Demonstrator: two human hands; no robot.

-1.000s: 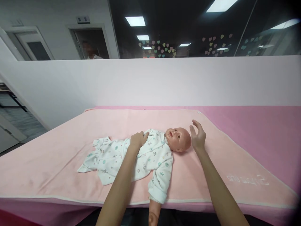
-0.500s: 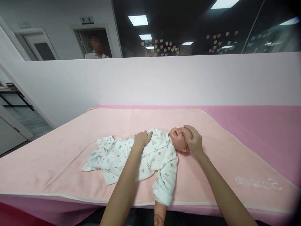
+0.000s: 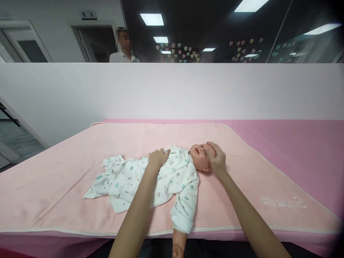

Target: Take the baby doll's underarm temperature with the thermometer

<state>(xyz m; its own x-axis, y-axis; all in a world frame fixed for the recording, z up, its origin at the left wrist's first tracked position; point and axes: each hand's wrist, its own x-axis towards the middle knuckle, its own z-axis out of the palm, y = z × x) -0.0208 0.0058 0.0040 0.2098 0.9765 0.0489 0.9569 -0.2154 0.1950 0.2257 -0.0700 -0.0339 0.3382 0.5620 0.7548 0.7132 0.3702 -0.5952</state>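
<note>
**Both hands on a baby doll laid across a pink blanket**

One pale pink blanket [image 3: 80, 186] covers most of the table, its white-edged hem running along the near side; a deeper pink sheet [image 3: 295, 143] shows beyond it on the right. One baby doll [image 3: 174, 172] lies on its back in the middle of the blanket, head toward the right, feet toward the left. It wears a white romper [image 3: 129, 179] printed with small teal and grey motifs, and the empty-looking leg ends lie flat and crumpled. The doll's near arm reaches over the blanket's front edge, a bare plastic hand [image 3: 176, 249] hanging below the sleeve cuff. The doll's head [image 3: 199, 157] is bald and peach-coloured, mouth open.

Two hands are at work. The left hand [image 3: 157, 159] rests on the doll's chest, fingers curled together against the cloth. The right hand [image 3: 216, 157] cups the top and side of the head, fingers close together and bent over the forehead.

One person in a white shirt [image 3: 124, 57] stands behind the white partition.
</note>
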